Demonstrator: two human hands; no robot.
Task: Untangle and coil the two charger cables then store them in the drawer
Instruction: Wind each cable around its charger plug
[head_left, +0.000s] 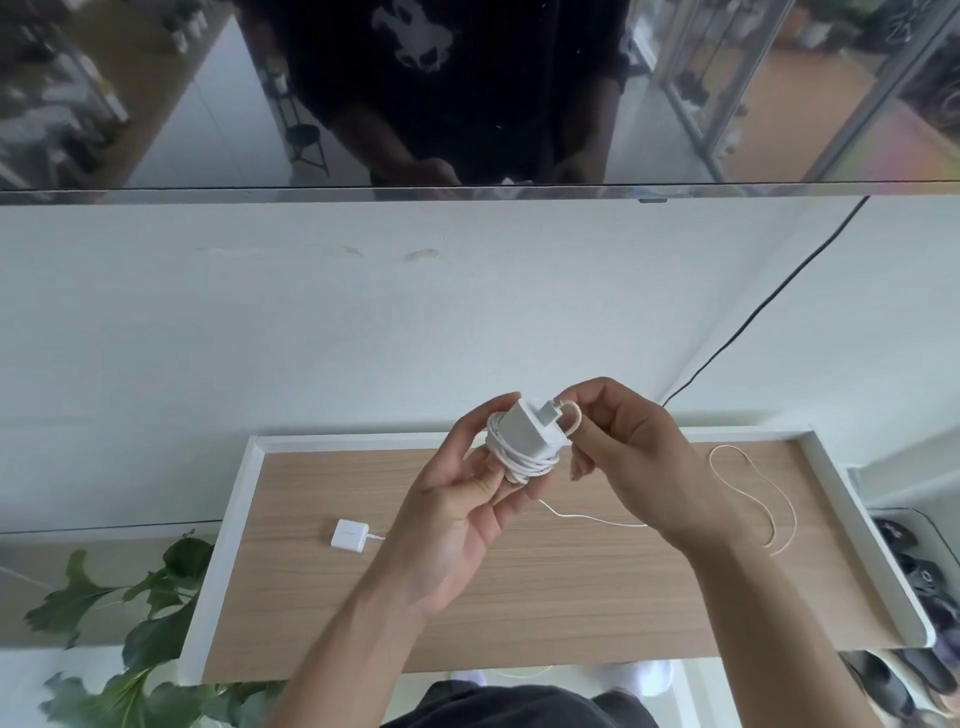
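Take the tabletop (519, 597), a wood-grain surface with a raised white rim, as the landmark.

Nearest, above its middle, the left hand (457, 514) cradles the first charger (532, 428): a white plug block with its cable wound around it in several tight turns. The thumb and fingers (483, 488) are closed around the bundle from below and from the left. The right hand (628, 452) meets it from the right, its fingers pinched narrow on the last short loop of cable beside the plug end, seemingly tucking or securing the tail. This first coil looks all but finished.

On the tabletop itself, left of the hands, lies the second charger (349, 534), a small white block. Its thin cable (748, 493) runs rightwards under the hands and ends in a loose open loop near the right rim. It is laid out, not knotted as far as can be seen, and not yet coiled. The two cables appear to be separate, so the untangling seems done.

Farther off, behind the tabletop, is a white wall (363, 322), then a dark screen (467, 93).

No drawer is in view; storing both chargers is still to do.
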